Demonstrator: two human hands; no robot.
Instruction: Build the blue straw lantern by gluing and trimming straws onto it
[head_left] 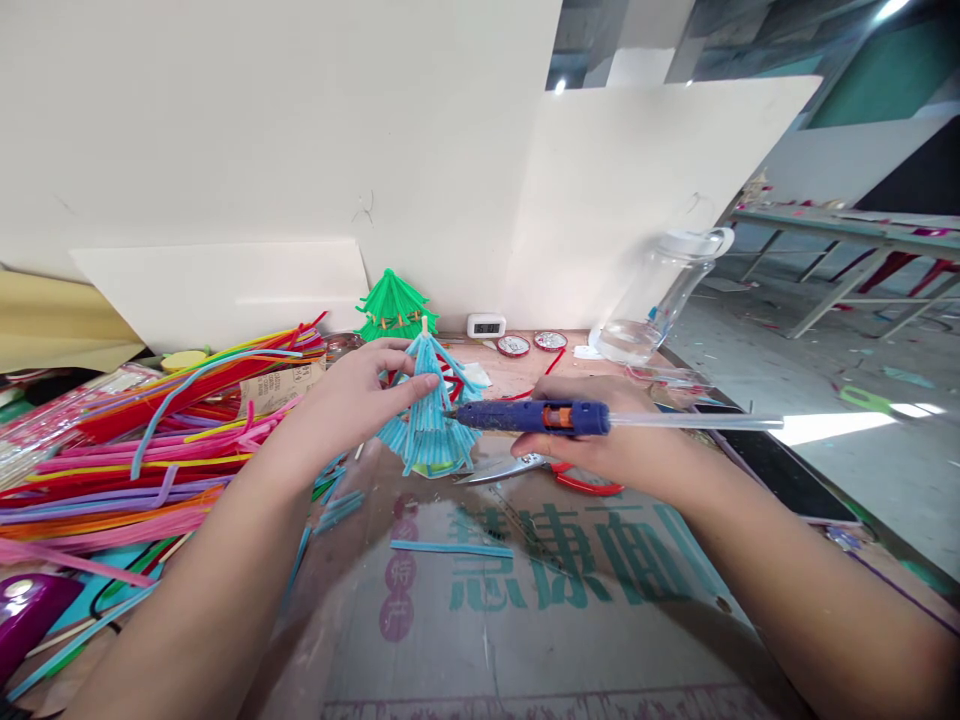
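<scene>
Blue glue gun partly hides the right hand gripping it; left hand grasps a turquoise cone.

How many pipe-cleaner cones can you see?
2: the blue cone at the left hand, and the green cone behind it, partly hidden, before the white board.

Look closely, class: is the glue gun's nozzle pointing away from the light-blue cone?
No, the glue gun's nozzle points at the light-blue cone, with the clear glue stick protruding from the opposite end.
</scene>
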